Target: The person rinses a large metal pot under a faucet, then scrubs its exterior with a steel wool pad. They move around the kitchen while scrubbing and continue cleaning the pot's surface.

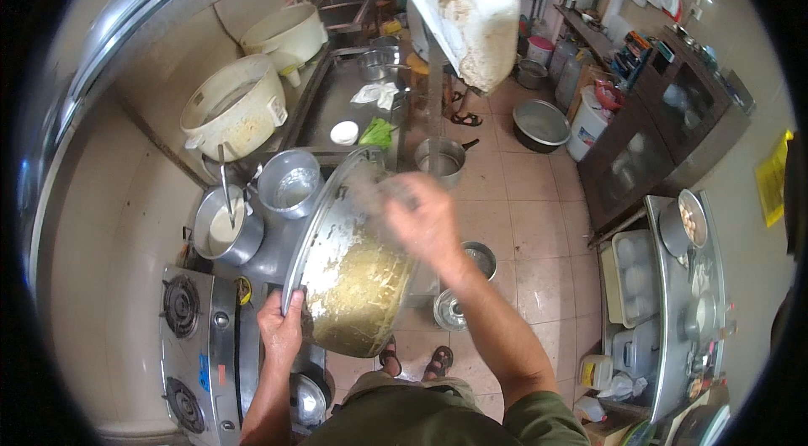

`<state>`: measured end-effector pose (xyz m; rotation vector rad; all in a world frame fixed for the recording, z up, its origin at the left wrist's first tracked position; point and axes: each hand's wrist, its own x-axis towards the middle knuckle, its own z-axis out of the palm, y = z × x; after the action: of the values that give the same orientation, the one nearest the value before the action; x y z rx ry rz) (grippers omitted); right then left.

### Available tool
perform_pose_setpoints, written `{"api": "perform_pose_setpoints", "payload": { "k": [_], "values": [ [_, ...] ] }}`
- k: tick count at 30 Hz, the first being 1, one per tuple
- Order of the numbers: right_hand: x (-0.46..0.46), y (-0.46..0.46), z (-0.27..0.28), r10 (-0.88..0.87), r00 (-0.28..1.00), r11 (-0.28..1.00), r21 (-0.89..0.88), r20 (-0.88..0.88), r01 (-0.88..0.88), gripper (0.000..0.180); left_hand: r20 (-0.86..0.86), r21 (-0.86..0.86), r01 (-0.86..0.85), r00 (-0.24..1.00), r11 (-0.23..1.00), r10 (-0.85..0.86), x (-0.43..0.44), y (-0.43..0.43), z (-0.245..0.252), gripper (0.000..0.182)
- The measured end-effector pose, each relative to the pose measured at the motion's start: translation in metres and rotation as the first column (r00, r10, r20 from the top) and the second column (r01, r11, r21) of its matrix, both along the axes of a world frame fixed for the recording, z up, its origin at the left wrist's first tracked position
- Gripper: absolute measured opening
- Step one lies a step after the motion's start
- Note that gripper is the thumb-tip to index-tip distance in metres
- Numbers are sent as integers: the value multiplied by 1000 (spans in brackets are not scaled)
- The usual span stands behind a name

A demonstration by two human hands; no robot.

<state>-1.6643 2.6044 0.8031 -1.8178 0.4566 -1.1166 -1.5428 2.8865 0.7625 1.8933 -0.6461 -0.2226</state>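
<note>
A large metal basin (353,269) is tilted on its side in front of me, its outer base turned to the right. Brownish-yellow stains and worn silvery patches cover the outside. My left hand (281,323) grips the lower rim, thumb over the edge. Against the upper part of the outer wall is my right hand (423,212), blurred by motion. Its fingers are curled around a small dark thing (407,195) that looks like a scouring pad; the blur hides its exact form.
Left of the basin stand a pot of whitish liquid with a ladle (228,225), another aluminium pot (290,184) and a gas stove (199,351). Behind is a metal sink (315,124) with leafy greens (377,133). Pots, including a saucepan (442,159), sit on the tiled floor (536,231).
</note>
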Motion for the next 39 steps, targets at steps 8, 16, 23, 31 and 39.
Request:
{"api": "perform_pose_setpoints", "payload": {
  "k": [8,16,23,31,39],
  "values": [
    [43,104,25,269,939,562,-756,-215,-334,35,117,-49,-147,982,988,151,16,-7,-35,26],
    [88,-2,23,150,923,910,-316,-355,-269,44,117,-41,-21,993,999,26,0,31,-22,30],
    [102,-24,13,233,925,940,-174,-301,-294,44,20,-52,8,1000,999,-7,3,53,-35,25],
    [87,11,31,215,927,915,-269,-308,-302,40,78,80,93,992,992,-99,-13,21,20,26],
    [75,19,49,140,977,810,-549,-162,-207,36,20,8,105,994,994,-105,-10,-30,18,25]
  ]
}}
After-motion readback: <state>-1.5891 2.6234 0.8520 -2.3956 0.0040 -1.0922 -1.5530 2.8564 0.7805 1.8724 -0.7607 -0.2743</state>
